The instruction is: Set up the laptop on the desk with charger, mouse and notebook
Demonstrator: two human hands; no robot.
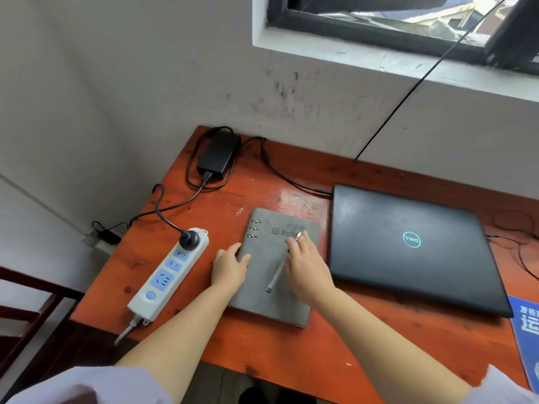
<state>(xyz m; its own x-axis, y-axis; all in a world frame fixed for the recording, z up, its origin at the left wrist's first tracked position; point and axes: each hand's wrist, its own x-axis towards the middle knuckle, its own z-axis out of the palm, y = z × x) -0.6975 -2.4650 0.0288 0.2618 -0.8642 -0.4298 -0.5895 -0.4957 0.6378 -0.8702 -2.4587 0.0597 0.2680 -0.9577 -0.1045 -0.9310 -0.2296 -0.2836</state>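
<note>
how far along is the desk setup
Done, by the look of it: charger plugged into the power strip, its cable reaching the laptop. In hand: both hands, left hand and right hand, on the notebook, with a pen on it. Left: laptop lid shut; no mouse in view.

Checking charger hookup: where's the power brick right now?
In the head view, the power brick sits at the desk's far-left corner by the wall, beyond the power strip and up-left of the notebook.

Left hand [230, 265]: palm down, fingers curled, arm extended | Right hand [306, 265]: fingers spread flat, arm extended
</note>
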